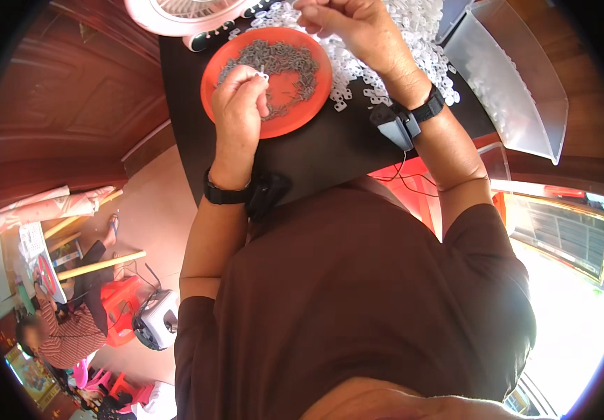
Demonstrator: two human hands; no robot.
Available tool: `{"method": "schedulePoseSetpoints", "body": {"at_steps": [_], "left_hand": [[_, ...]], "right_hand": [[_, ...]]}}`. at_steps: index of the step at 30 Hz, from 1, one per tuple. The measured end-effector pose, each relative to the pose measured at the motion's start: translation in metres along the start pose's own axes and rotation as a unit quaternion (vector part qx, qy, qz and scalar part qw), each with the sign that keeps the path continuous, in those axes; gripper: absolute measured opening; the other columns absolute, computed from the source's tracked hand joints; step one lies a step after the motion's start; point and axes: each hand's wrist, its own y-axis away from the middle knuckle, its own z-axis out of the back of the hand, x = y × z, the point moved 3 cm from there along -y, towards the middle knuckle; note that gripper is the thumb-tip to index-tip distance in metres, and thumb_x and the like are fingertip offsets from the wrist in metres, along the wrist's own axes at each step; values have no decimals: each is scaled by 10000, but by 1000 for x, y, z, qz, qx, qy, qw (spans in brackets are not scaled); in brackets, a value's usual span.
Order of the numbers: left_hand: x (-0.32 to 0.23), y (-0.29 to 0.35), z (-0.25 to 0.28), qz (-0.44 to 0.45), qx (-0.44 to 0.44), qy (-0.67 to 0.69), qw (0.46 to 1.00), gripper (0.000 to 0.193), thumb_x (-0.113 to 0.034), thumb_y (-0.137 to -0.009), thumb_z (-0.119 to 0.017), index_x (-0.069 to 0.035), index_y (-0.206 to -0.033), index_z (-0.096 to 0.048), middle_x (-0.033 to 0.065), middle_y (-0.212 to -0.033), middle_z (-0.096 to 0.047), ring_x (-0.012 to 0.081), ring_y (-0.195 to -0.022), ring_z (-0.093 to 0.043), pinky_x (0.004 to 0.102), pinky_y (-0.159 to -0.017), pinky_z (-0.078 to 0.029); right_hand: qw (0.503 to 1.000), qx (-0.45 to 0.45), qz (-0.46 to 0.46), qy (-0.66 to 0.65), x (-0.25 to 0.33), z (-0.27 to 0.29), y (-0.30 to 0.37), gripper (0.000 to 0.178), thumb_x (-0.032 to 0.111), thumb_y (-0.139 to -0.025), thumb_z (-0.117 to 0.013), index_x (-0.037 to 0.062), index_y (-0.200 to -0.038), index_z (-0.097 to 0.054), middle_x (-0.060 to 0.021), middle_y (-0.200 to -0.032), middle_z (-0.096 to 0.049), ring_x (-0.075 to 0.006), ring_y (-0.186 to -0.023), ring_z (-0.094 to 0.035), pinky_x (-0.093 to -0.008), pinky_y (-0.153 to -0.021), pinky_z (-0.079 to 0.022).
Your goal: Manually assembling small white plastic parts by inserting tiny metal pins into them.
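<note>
My left hand point(239, 101) is closed over the near left part of an orange-red plate point(212, 99), pinching a small white plastic piece point(263, 75) between thumb and forefinger. On the plate lie many small grey metal pieces point(263, 52), thin like screws or nails, with a thinned patch in the middle. My right hand point(361, 28) hovers above a spread heap of small white plastic pieces point(414, 35) with holes in them. Its thumb and fingers are drawn together at the top edge of the view; whatever they hold cannot be made out.
A pink-and-white fan point(183, 24) stands at the table's far left. To the right, a translucent bin point(505, 91) holds more white pieces. Straps and small dark devices point(393, 126) sit on both wrists. Another person point(71, 336) sits away at the lower left, near a red stool point(121, 308).
</note>
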Motion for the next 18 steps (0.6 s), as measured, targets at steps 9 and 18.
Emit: {"method": "schedulePoseSetpoints", "body": {"at_steps": [9, 18], "left_hand": [[-3, -1, 0, -8, 18, 15, 1000, 146, -112, -828, -512, -20, -716, -531, 1, -546, -455, 71, -493, -406, 216, -480, -321], [-6, 1, -2, -8, 17, 19, 1000, 143, -105, -829, -518, -24, -711, -526, -3, -548, -451, 68, -495, -405, 216, -482, -318]], "right_hand": [[923, 88, -33, 372, 18, 36, 22, 160, 147, -877, -615, 55, -1001, -658, -40, -844, -664, -98, -784, -596, -255, -711, -479], [788, 95, -37, 607, -13, 81, 42, 186, 217, -773, -554, 114, -875, -672, -91, -849, -663, -293, -811, -620, -383, -728, -484]]}}
